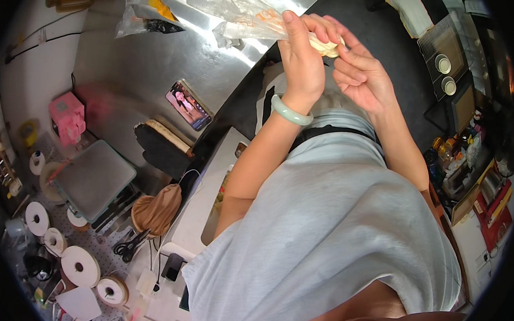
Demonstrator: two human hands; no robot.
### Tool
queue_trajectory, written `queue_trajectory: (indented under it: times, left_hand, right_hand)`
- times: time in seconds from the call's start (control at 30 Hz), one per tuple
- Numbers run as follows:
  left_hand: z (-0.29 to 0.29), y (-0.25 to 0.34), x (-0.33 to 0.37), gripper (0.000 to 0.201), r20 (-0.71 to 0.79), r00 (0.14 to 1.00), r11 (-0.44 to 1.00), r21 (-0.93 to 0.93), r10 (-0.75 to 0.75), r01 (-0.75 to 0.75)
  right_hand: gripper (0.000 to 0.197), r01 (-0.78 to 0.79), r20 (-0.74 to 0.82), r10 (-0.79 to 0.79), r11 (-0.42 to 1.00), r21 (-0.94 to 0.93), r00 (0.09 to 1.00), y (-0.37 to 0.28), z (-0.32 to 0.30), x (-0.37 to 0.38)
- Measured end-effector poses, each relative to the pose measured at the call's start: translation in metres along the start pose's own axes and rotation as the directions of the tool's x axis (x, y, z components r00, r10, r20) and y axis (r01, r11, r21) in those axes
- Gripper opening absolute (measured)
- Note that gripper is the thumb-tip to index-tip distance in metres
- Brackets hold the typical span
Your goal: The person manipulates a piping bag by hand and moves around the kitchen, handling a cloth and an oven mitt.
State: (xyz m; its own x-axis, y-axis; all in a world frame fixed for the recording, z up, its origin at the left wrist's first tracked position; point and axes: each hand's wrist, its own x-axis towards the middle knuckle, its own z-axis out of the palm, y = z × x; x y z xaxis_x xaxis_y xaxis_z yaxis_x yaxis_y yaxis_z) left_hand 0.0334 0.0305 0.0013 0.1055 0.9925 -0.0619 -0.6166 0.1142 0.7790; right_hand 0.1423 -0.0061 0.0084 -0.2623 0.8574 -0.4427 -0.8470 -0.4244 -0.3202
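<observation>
A pale yellow, soft-looking lump (325,45) is held up between my two hands, above the edge of the metal table. My left hand (302,56), with a pale green bangle on its wrist, curls its fingers over the lump. From the other side, the fingers of my right hand (364,76) pinch its near end. A clear plastic bag (243,16) with orange smears reaches from the far left up to my left hand. Whether the lump is inside this bag cannot be made out, as fingers cover part of it.
The shiny metal table (130,62) bears a phone (189,105) showing a video, a pink device (67,118) and another clear bag (145,18). Nearer left are a green-rimmed tray (98,174), scissors (131,247) and ribbon spools (79,267). A wire rack (441,43) stands at right.
</observation>
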Motion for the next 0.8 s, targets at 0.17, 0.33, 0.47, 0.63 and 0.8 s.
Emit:
queue_trajectory:
  times: [0.17,0.33,0.47,0.63,0.8]
  left_hand:
    - [0.001,0.015,0.006,0.053,-0.061,0.994,0.995,-0.007,-0.096,0.096]
    - [-0.009,0.019,0.008,0.05,-0.071,0.99,0.988,-0.107,-0.122,0.114]
    - [-0.005,0.012,0.002,0.051,-0.149,0.988,0.999,0.025,-0.036,0.04]
    - [-0.01,0.023,0.01,0.049,-0.087,0.975,0.975,-0.108,-0.204,0.195]
    - [-0.007,0.014,0.007,0.049,-0.153,0.988,1.0,0.021,0.007,-0.004]
  right_hand:
    - [0.03,-0.128,0.138,0.111,0.984,0.121,0.984,0.011,0.006,0.002]
    - [0.035,0.155,-0.063,-0.308,0.634,-0.758,0.949,0.01,0.033,0.011]
    - [0.037,-0.049,-0.01,0.049,0.999,-0.011,0.999,0.017,0.021,0.009]
    - [0.035,-0.077,0.13,0.089,0.993,-0.092,0.987,0.017,0.014,0.006]
    - [0.036,-0.087,0.0,0.087,0.995,0.048,0.996,0.014,0.006,0.009]
